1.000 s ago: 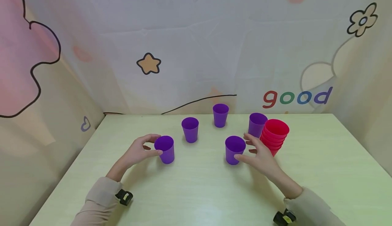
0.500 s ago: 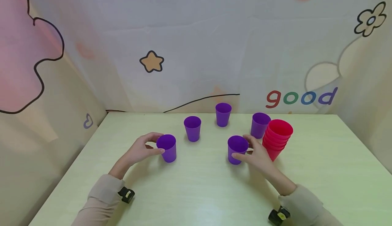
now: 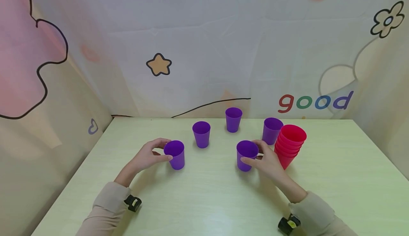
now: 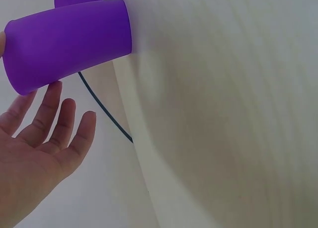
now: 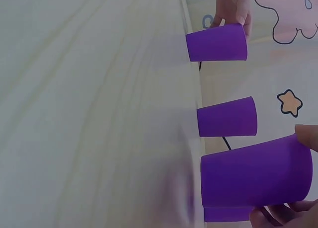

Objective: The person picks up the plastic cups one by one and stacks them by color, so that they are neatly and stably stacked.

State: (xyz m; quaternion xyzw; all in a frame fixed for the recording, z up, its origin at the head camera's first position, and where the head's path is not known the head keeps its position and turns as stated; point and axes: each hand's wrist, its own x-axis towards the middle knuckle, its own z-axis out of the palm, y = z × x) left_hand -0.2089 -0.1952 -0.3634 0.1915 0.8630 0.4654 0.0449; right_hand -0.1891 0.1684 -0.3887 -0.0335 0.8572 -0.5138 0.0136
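Note:
My left hand holds a purple cup near its rim, thumb on the near side and fingers at the far side. In the left wrist view that cup touches a fingertip while the other fingers spread below it. My right hand pinches a second purple cup between thumb and fingers. Seen from the right wrist, this cup stands upright relative to the table. Both cups are upright, mouths up. Behind them stand other purple cups: one at centre-left, one farthest back.
A stack of nested red cups stands beside my right hand, partly hiding another purple cup. Everything sits on a pale table. A printed cloth backdrop rises at the table's back edge.
My right hand has come further around its purple cup, its fingers moving in to the rim. The left hand keeps its place on its cup. The camera view has shifted slightly.

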